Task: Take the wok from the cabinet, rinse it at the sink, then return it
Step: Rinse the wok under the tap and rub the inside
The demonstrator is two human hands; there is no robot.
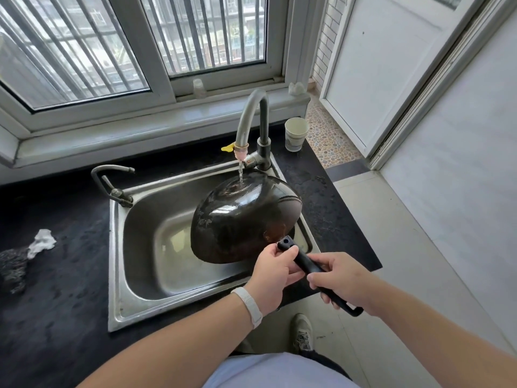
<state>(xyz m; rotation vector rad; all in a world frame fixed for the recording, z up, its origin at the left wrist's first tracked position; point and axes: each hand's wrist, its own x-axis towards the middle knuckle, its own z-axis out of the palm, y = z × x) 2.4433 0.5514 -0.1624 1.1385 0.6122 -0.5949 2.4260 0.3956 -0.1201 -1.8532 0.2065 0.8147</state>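
The left hand [272, 271] reached in from the lower left, forearm angled up toward the sink [117, 275], with a white band [249, 305] around the wrist. Its fingers [288, 256] were curled around the upper end of the black handle [309, 267], thumb resting on top near the bracket hole, so the hand was clenched on the handle close to the bowl of the pan. The right hand [340, 281] came in from the lower right, its fingers [321, 281] wrapped around the handle farther back, just beside the left fingertips, with the hooked tail of the handle sticking out below the palm.

Beyond both sets of fingers, the wok [246, 217] hung tilted over the right part of the sink, its rounded underside turned up and toward the camera. It looked dark and glossy (wet, with window reflections across the curve), with brownish patches near the handle joint. A thin stream of water [240, 175] fell from the curved tap [253, 121] onto the far upper edge of the upturned bottom.

Far to the left of the hands, a white rag [42, 242] and a steel scourer [12, 266] lay on the black counter [56, 317]. To the right of the tap, a paper cup [296, 133] stood upright on the counter.
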